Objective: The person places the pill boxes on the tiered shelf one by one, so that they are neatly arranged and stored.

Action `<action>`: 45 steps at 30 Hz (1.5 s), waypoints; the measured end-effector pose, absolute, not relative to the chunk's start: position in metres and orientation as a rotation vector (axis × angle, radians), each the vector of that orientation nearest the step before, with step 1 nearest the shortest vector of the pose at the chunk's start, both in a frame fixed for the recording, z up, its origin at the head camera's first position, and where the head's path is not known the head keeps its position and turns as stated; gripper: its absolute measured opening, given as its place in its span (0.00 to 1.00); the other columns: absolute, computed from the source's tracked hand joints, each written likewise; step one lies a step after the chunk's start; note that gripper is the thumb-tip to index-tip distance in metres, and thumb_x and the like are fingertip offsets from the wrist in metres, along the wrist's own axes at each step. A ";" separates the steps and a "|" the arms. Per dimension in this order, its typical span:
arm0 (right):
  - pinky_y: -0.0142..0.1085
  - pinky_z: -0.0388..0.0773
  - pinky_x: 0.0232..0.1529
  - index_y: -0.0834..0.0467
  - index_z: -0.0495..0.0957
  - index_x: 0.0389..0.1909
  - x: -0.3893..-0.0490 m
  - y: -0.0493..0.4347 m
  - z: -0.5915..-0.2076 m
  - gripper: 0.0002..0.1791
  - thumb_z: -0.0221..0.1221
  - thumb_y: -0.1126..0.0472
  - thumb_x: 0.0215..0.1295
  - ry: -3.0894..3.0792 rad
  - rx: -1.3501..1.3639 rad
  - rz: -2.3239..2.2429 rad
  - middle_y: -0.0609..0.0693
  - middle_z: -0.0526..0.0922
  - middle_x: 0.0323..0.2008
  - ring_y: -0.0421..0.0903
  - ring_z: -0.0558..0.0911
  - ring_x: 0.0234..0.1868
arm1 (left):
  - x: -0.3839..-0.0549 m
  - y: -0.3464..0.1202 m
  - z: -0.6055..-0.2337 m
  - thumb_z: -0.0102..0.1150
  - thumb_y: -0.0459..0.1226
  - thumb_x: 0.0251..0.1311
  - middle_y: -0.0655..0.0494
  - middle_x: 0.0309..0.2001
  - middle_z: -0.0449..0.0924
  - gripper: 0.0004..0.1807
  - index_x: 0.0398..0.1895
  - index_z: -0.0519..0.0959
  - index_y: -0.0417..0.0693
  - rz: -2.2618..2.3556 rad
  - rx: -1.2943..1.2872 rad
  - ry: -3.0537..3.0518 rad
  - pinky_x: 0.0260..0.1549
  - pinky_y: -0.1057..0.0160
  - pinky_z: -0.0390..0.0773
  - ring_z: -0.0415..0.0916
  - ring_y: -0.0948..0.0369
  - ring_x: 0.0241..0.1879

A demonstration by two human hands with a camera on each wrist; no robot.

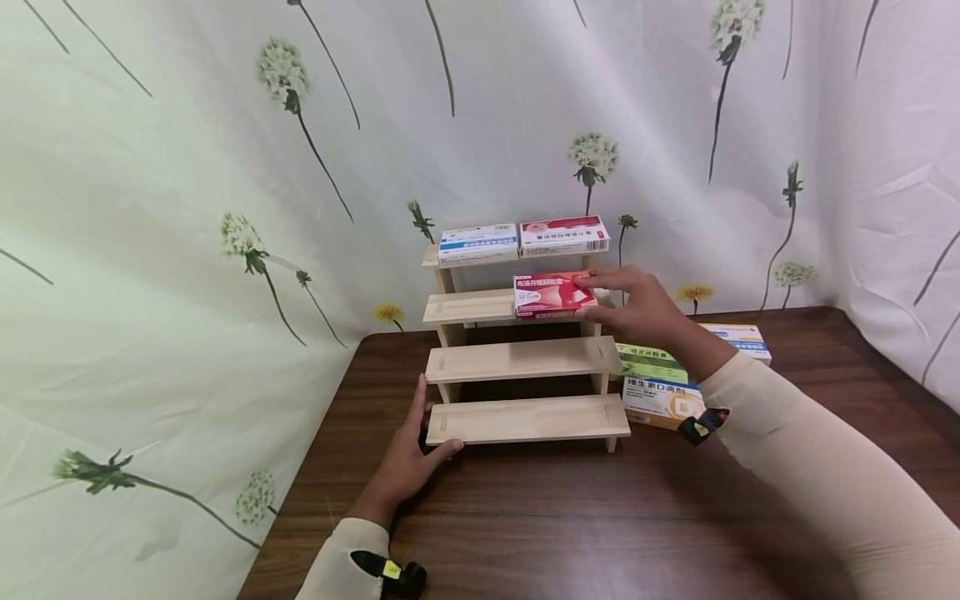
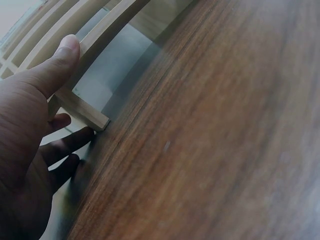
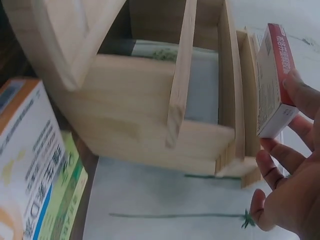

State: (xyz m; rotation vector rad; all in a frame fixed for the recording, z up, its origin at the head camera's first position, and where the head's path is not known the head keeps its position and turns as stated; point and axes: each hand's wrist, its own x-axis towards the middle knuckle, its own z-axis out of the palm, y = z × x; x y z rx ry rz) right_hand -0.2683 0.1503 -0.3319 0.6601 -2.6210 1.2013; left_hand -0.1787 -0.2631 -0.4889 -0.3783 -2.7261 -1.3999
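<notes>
A red and white medicine box is pinched by its right end between the thumb and fingers of my right hand, at the second tier from the top of a stepped wooden rack. In the right wrist view the medicine box appears tilted beside the rack's upper steps, my hand at its end. My left hand is at the rack's lower left corner, its thumb at the front edge of the lowest step and its index finger extended along the side. In the left wrist view, fingers lie beside the rack's leg.
On the top tier stand a blue and white box and a red and white box. Right of the rack lie a green box, a vitamin D box and another blue and white box. A flowered cloth hangs behind the wooden table.
</notes>
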 end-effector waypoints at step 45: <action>0.66 0.52 0.69 0.42 0.82 0.73 -0.286 0.034 -0.332 0.29 0.71 0.44 0.73 -2.622 0.678 0.956 0.50 0.79 0.76 0.54 0.75 0.67 | -0.178 -0.262 -0.486 0.76 0.51 0.67 0.39 0.82 0.66 0.68 0.89 0.28 0.81 -1.388 -0.318 -2.768 0.81 0.32 0.61 0.67 0.40 0.81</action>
